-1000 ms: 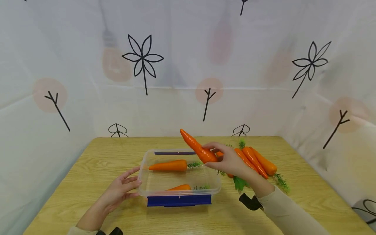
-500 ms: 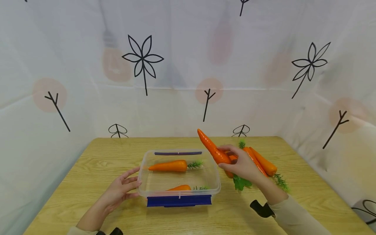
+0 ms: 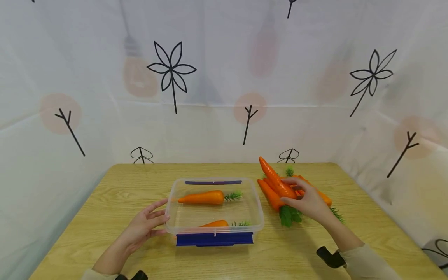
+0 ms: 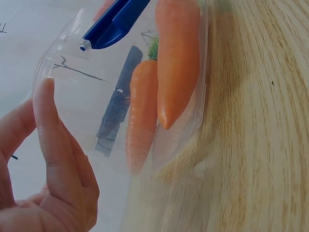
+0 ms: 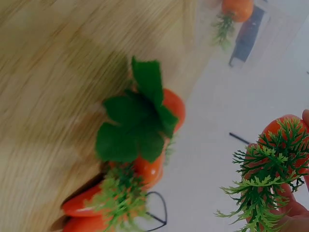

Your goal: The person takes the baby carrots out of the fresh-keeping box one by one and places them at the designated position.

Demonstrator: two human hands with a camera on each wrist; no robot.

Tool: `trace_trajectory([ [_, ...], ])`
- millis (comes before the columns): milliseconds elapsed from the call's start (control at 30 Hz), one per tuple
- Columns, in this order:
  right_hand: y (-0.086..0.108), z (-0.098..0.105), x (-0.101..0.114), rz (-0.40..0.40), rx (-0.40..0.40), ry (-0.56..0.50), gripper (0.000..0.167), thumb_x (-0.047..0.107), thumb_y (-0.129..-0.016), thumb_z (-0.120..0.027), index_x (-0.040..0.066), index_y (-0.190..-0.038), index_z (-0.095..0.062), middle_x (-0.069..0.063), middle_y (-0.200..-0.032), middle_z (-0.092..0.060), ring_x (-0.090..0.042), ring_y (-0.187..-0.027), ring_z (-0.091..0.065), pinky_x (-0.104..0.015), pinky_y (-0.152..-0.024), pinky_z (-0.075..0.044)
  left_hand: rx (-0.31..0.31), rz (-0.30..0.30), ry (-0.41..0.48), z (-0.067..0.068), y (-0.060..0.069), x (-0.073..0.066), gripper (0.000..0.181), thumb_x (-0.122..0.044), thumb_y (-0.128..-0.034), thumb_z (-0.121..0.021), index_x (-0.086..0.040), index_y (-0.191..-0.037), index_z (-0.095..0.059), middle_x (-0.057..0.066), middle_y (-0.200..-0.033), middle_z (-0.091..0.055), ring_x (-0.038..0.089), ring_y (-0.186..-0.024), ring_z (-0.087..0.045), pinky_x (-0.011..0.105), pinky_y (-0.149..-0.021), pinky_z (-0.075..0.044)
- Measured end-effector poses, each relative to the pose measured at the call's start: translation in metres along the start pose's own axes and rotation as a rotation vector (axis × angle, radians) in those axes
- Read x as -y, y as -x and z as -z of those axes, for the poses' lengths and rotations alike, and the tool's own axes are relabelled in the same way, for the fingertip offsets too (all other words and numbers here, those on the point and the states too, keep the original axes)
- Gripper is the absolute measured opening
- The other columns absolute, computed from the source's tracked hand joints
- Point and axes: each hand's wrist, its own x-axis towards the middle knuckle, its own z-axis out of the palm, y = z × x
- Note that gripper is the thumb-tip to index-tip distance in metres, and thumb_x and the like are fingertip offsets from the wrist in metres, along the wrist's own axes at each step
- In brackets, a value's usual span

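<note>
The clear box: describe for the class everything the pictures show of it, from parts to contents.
The clear box looks like plastic, rectangular with rounded corners, and stands upright and open-topped on the wooden table. A blue flap hangs along its near side, and a blue strip runs along the far side. Inside, two orange carrots with green tops lie apart, tips pointing left. The person's left hand touches its left side.

We see a wood-grained desk; directly on it rest a clear, blue-clasped container and, just to its right, a pile of carrots.
</note>
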Motion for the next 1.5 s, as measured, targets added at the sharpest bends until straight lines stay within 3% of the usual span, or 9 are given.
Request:
trace_trajectory([
  [333,0.01,0.022,-0.023,0.002,-0.1,0.092,0.047,0.011,-0.081,-0.074,0.001,-0.122,-0.054,-0.023,-0.107,-0.055,-0.034,-0.09,-0.055,-0.03,-0.055,-0.053,0.008,-0.005,0.006,0.0,0.0,0.0,0.072,-0.013,-0.0916,-0.061,-0.003,-0.147,-0.017,0.018,-0.123,-0.048,0.026,-0.099,-0.059,0.032,-0.074,-0.055],
  [567,0.017,0.041,-0.038,-0.01,-0.125,0.15,0.047,0.015,-0.084,-0.071,0.003,-0.125,-0.053,-0.02,-0.119,-0.051,-0.01,-0.09,-0.049,-0.032,-0.053,-0.054,0.011,-0.008,0.006,0.001,-0.001,0.001,0.071,-0.013,-0.0918,-0.061,-0.003,-0.147,-0.017,0.018,-0.123,-0.048,0.026,-0.099,-0.059,0.032,-0.075,-0.055],
  [633,0.018,0.047,-0.041,-0.013,-0.134,0.17,0.047,0.015,-0.084,-0.071,0.002,-0.125,-0.052,-0.021,-0.119,-0.051,-0.013,-0.092,-0.05,-0.032,-0.053,-0.054,0.014,-0.011,0.008,0.001,-0.001,0.001,0.071,-0.013,-0.0919,-0.06,-0.003,-0.147,-0.017,0.018,-0.123,-0.048,0.026,-0.1,-0.059,0.032,-0.075,-0.055],
  [767,0.019,0.057,-0.05,-0.046,-0.132,0.195,0.049,0.016,-0.084,-0.071,-0.001,-0.126,-0.051,-0.024,-0.118,-0.05,-0.037,-0.096,-0.05,-0.032,-0.054,-0.053,0.021,-0.014,0.012,0.001,-0.001,0.002,0.071,-0.013,-0.0921,-0.06,-0.003,-0.147,-0.017,0.017,-0.123,-0.049,0.027,-0.1,-0.059,0.033,-0.075,-0.055],
  [867,0.019,0.064,-0.057,-0.068,-0.124,0.222,0.05,0.017,-0.084,-0.071,-0.001,-0.126,-0.05,-0.026,-0.118,-0.049,-0.043,-0.101,-0.047,-0.031,-0.056,-0.051,0.022,-0.017,0.013,0.001,-0.001,0.002,0.071,-0.012,-0.0921,-0.06,-0.003,-0.147,-0.017,0.016,-0.122,-0.05,0.027,-0.1,-0.059,0.033,-0.075,-0.055],
  [1167,0.019,0.084,-0.079,-0.058,-0.105,0.272,0.049,0.014,-0.084,-0.071,-0.005,-0.123,-0.05,-0.03,-0.115,-0.049,-0.047,-0.097,-0.048,-0.032,-0.047,-0.048,0.017,-0.017,0.009,0.001,-0.001,0.003,0.071,-0.012,-0.0921,-0.06,-0.003,-0.147,-0.017,0.015,-0.121,-0.051,0.027,-0.099,-0.06,0.032,-0.075,-0.055],
  [1500,0.016,0.104,-0.103,-0.123,0.003,0.329,0.051,0.015,-0.085,-0.07,-0.006,-0.125,-0.048,-0.031,-0.116,-0.048,-0.046,-0.096,-0.05,-0.033,-0.052,-0.049,0.012,-0.01,0.006,0.0,-0.001,0.001,0.071,-0.012,-0.0921,-0.06,-0.003,-0.147,-0.017,0.016,-0.122,-0.05,0.027,-0.099,-0.059,0.033,-0.076,-0.055],
])
